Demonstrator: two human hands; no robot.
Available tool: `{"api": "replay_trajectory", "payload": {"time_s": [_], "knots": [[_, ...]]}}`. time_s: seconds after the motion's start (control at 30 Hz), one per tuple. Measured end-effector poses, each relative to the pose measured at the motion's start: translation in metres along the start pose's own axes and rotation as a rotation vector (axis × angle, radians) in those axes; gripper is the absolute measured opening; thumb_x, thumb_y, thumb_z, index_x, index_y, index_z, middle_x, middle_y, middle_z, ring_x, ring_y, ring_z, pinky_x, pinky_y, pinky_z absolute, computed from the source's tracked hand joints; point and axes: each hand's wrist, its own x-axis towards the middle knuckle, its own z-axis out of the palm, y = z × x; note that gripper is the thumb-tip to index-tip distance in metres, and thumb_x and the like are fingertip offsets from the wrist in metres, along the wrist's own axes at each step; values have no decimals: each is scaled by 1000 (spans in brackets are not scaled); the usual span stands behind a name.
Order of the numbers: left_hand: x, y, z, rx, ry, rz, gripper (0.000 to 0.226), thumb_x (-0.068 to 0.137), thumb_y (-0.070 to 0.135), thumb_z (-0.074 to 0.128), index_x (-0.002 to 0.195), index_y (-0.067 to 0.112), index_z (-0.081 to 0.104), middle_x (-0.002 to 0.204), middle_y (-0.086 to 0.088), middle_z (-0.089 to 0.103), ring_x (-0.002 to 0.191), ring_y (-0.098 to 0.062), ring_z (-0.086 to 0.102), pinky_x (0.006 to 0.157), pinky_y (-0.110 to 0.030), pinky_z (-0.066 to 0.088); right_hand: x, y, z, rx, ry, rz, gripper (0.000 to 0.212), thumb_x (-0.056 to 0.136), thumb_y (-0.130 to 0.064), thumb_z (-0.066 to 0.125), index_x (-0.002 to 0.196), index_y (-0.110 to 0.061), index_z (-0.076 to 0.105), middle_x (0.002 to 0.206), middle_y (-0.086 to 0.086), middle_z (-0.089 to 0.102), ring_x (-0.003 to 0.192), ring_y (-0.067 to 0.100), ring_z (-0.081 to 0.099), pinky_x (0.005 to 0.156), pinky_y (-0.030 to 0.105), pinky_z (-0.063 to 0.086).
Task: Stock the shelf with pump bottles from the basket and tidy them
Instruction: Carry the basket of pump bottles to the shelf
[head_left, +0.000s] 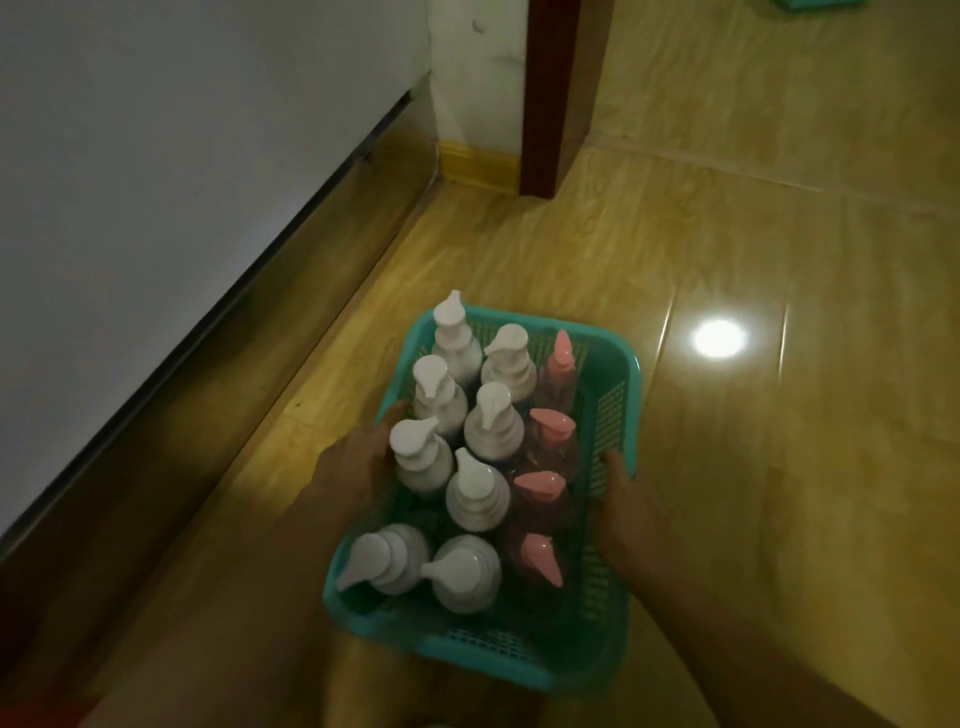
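Observation:
A teal plastic basket (613, 410) is held above the floor, low in the head view. Several white pump bottles (491, 423) stand in its left and middle rows. Several pink-capped pump bottles (550, 431) stand in a row along its right side. My left hand (358, 460) grips the basket's left wall, fingers over the rim. My right hand (621, 499) grips the right wall, thumb on the rim. No shelf is in view.
A white panel with a dark lower edge (208, 312) runs along the left. A dark red door frame (545, 104) stands at the back beside a yellow skirting board (478, 166). Glossy tan floor tiles (779, 415) spread to the right.

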Motion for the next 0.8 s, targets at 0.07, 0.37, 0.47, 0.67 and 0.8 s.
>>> {"api": "replay_trajectory", "payload": {"time_s": [0.07, 0.37, 0.47, 0.67, 0.8], "knots": [[-1, 5, 0, -31, -26, -24, 39, 97, 28, 45, 132, 13, 41, 117, -17, 59, 104, -33, 59, 85, -37, 47, 2, -2, -1, 31, -29, -29, 22, 93, -37, 53, 110, -24, 48, 108, 5, 62, 86, 14, 62, 64, 24, 52], [-16, -5, 27, -97, 116, 20, 49, 95, 27, 44, 141, 27, 27, 87, -6, 48, 76, -25, 50, 68, -34, 43, 20, -9, -18, -4, -26, -134, 34, 96, -19, 49, 129, -25, 43, 119, 11, 60, 87, 20, 62, 71, 38, 58], [-15, -11, 37, -132, 114, 0, 58, 94, 28, 44, 146, 29, 18, 91, -14, 59, 78, -31, 60, 69, -37, 51, 20, -16, -29, -10, -47, -153, 34, 97, -18, 48, 130, -21, 44, 112, 6, 61, 79, 14, 60, 58, 22, 51], [-43, 2, 22, -350, 136, 5, 56, 91, 38, 41, 142, 39, 18, 90, -9, 63, 73, -25, 62, 67, -37, 55, 2, -37, -77, -130, -40, -160, 33, 100, -24, 40, 133, -21, 42, 99, -4, 46, 62, -4, 44, 50, 12, 32], [-84, 22, -5, -444, 195, 46, 47, 94, 28, 45, 138, 28, 30, 84, -6, 65, 66, -19, 63, 61, -39, 56, -20, -58, -121, -204, -49, -180, 33, 99, -19, 43, 131, -19, 47, 108, 6, 58, 61, 2, 47, 50, 16, 38]]}}
